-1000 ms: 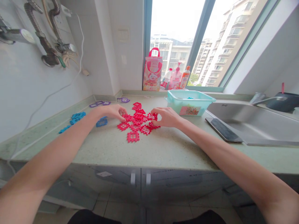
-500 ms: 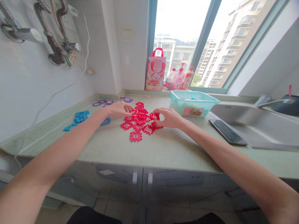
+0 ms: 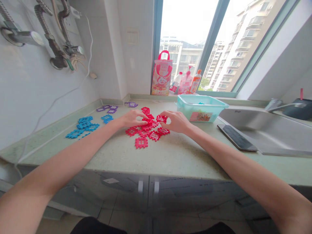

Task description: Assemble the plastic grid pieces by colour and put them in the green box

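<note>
A loose heap of red square plastic building tiles (image 3: 143,132), with toothed edges and window-like openings, lies on the countertop between my hands. My right hand (image 3: 175,121) pinches one red tile (image 3: 161,119) between thumb and fingers at the heap's right side. From the left, my left hand (image 3: 134,118) reaches over the heap. Its thumb and fingers are apart, with the tips at the red tiles in the middle, and it hides part of the pile. Blue tiles (image 3: 84,123) lie left of my left forearm, which covers some of them.
Purple tiles (image 3: 112,109) sit near the back wall. A translucent teal bin (image 3: 202,112) stands right of my right hand, with a phone (image 3: 235,138) by the sink (image 3: 273,130). A pink bag (image 3: 161,78) and several bottles (image 3: 186,83) stand at the window.
My left hand has moved right, from the heap's left edge to its middle, uncovering more blue tiles. My right hand stays nearly in place with its red tile.
</note>
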### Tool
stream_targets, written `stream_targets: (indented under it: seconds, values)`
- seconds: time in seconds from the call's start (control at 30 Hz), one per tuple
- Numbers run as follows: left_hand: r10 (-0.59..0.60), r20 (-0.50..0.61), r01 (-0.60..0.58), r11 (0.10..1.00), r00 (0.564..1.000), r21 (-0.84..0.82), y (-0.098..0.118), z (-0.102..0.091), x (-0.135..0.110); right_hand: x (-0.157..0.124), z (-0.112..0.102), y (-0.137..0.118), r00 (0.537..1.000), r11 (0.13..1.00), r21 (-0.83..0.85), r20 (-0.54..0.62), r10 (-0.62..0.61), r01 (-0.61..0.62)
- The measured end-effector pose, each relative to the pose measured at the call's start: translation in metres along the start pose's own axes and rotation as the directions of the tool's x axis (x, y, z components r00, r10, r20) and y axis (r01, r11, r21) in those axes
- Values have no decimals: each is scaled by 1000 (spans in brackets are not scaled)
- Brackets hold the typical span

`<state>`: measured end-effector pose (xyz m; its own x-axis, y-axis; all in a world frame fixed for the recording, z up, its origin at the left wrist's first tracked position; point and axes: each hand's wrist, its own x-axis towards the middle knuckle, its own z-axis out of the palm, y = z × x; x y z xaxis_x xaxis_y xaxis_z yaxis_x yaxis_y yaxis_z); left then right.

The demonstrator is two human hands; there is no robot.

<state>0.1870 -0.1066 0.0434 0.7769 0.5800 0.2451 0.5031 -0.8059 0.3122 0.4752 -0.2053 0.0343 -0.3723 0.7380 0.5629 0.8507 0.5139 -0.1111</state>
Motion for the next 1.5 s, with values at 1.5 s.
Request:
stream_targets:
  seconds: [1.5]
  values:
    - [-385, -175, 421, 857, 906, 296, -92, -23, -17, 1, 16, -10, 986, 987, 122, 116, -119, 104]
